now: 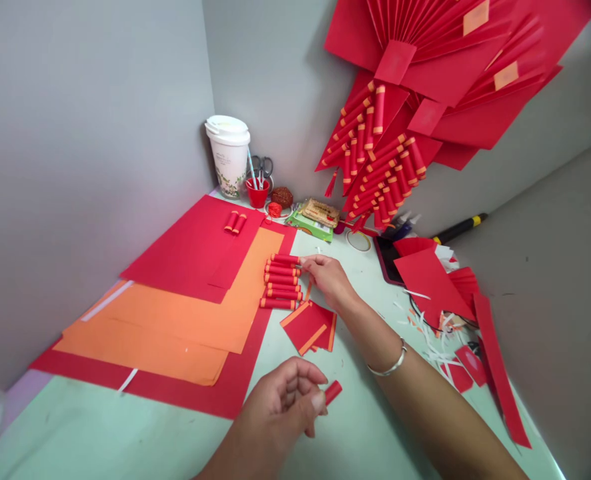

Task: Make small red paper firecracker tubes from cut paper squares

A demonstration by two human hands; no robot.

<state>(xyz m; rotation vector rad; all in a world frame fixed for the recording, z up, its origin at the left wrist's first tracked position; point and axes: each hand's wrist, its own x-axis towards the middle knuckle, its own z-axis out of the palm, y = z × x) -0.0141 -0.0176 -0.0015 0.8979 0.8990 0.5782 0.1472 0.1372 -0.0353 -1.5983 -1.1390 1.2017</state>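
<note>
My left hand (285,400) is near the table's front edge, fingers pinched on a small rolled red paper tube (332,392). My right hand (327,277) reaches forward and touches the right end of a row of several red paper rolls with orange bands (280,281), its fingertips closed at the topmost roll. A small stack of cut red sheets with orange strips (309,327) lies just below that hand. A silver bangle (390,365) circles my right wrist.
Large red and orange paper sheets (185,313) cover the table's left. Two finished rolls (235,222) lie on the red sheet. A lidded paper cup (228,157), red cup with scissors (257,190), snack packets (315,219) stand behind. Red scraps (440,287) pile right; fan decorations (425,87) hang above.
</note>
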